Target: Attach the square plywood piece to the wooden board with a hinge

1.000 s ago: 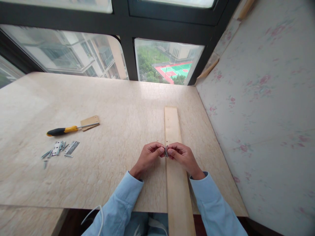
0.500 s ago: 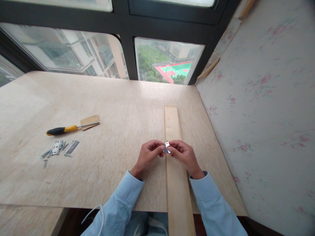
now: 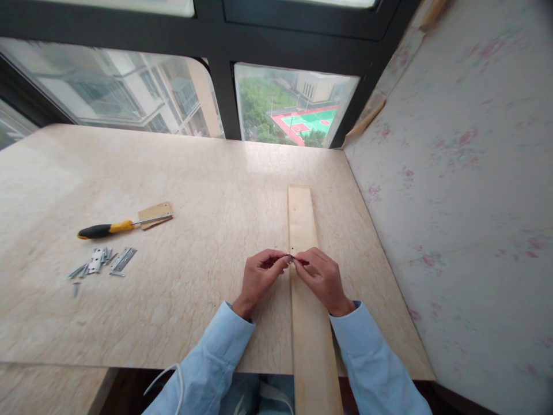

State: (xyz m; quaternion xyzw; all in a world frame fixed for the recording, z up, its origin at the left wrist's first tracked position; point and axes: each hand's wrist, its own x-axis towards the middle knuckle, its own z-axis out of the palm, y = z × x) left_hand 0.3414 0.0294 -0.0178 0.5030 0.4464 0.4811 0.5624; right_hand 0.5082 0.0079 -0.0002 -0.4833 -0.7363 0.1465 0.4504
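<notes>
Between the fingertips of both hands is a small metal hinge, mostly covered by the fingers. My left hand pinches its left side, and my right hand pinches its right side. Beneath them a long pale wooden board runs from the near edge toward the window. A small dark hole shows in the board just beyond the fingertips.
On the left of the marble-patterned counter lies a black and yellow screwdriver, its shaft across a small wooden piece. Nearer are several screws and more hinges. A papered wall bounds the right side.
The hinge has turned so that less of its face shows between my fingers. My hands stay close together over the board, and the dark hole now shows beyond them.
</notes>
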